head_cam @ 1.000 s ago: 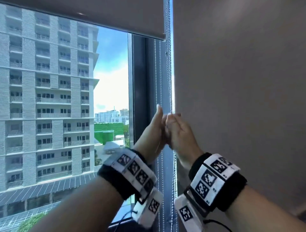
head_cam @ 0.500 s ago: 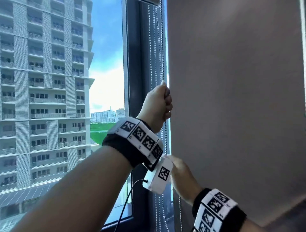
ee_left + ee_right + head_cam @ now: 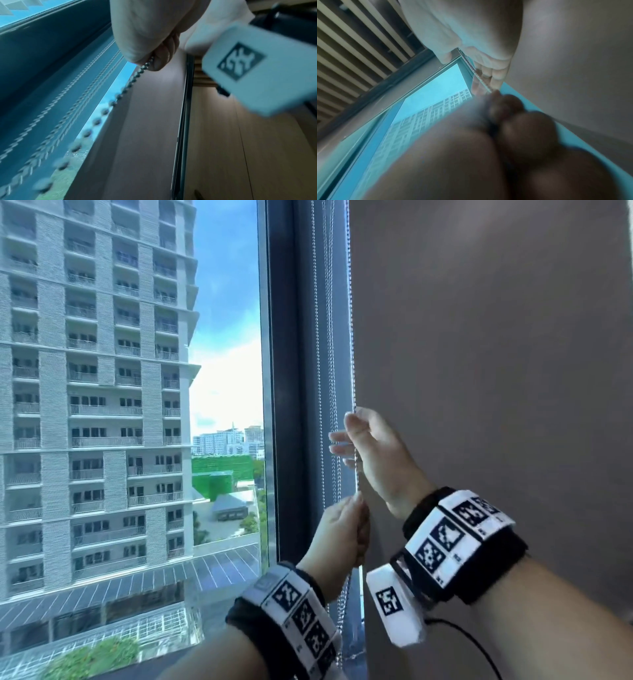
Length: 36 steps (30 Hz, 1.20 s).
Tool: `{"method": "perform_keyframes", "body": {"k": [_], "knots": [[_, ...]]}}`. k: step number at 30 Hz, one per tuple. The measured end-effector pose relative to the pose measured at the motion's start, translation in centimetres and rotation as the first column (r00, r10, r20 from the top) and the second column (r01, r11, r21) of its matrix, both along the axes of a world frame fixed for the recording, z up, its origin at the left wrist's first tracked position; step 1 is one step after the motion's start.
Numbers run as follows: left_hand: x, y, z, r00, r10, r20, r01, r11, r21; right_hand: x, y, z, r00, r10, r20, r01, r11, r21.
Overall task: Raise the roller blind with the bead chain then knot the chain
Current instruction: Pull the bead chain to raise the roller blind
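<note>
Left hand (image 3: 342,537): fingers curled around the bead chain (image 3: 351,337), lower down.
Right hand (image 3: 371,450): pinches the chain above, other fingers loose.

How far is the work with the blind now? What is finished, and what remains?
Done: the blind's bottom edge is above the head view, so the window glass is uncovered. In hand: the right hand holds the bead chain higher up, and the left hand grips the same strand below it. Left: possibly more pulling, since the blind's edge is out of view, then the knot; no knot shows yet.
</note>
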<state>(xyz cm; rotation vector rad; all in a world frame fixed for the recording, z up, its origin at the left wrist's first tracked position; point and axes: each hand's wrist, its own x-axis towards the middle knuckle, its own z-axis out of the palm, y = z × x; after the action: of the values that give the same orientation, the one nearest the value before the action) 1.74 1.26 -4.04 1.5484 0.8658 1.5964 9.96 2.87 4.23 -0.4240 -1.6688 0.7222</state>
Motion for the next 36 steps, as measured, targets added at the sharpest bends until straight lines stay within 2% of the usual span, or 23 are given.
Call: {"method": "perform_keyframes", "body": {"k": [3,6,10,13,17,21,25,27,31,33,34,36], "knots": [[-0.1,-0.3,-1.6,0.999,-0.033,0.026,0.033,0.999,0.023,-1.2,-0.2,-0.4,0.998,0.026,-0.064,-0.027,1.0,-0.003],[-0.7,-0.2,-2.8,0.997,-0.072,-0.011,0.073,0.997,0.018,-2.0,-0.6,-1.5,0.992,-0.06,-0.113,0.066,0.996,0.053],[-2.4,0.3,-2.7,0.984,-0.166,-0.057,0.163,0.985,-0.064,-2.3,-1.5,-2.7,0.995,-0.022,-0.094,0.027,0.998,0.056],[-3.2,-0.1,0.1,0.982,-0.185,-0.029,0.185,0.983,-0.002,-2.5,-0.7,-5.0,0.998,0.011,-0.069,-0.008,0.999,0.032],[-2.9,-0.3,6.6,0.987,-0.161,0.008,0.16,0.985,0.059,-2.5,-0.3,-8.2,0.988,0.123,-0.098,-0.125,0.992,-0.021],[-1.4,-1.5,12.8,0.993,-0.117,0.015,0.115,0.986,0.12,-2.0,-0.7,-10.7,1.0,0.013,0.01,-0.012,0.999,-0.03],[-0.4,-1.9,15.7,0.994,-0.016,0.107,-0.001,0.989,0.15,-2.1,0.1,-12.9,0.996,0.081,0.034,-0.079,0.996,-0.035],[-0.1,-1.5,15.6,0.99,0.037,0.135,-0.059,0.984,0.166,-2.0,0.6,-14.1,0.993,0.086,0.077,-0.084,0.996,-0.035],[0.2,-1.0,13.6,0.992,-0.006,0.129,-0.018,0.983,0.185,-0.9,0.8,-14.5,0.979,0.148,0.139,-0.129,0.982,-0.14],[0.3,-0.8,12.0,0.993,-0.02,0.114,-0.001,0.982,0.188,-0.3,0.9,-13.5,0.98,0.087,0.178,-0.062,0.988,-0.14],[0.3,-0.7,11.1,0.994,-0.024,0.106,0.004,0.983,0.185,0.0,0.9,-12.5,0.984,0.048,0.171,-0.027,0.992,-0.123],[0.5,-0.5,8.7,0.994,-0.006,0.105,-0.011,0.988,0.157,-0.1,0.8,-9.9,0.998,0.065,0.026,-0.061,0.991,-0.116]]}}
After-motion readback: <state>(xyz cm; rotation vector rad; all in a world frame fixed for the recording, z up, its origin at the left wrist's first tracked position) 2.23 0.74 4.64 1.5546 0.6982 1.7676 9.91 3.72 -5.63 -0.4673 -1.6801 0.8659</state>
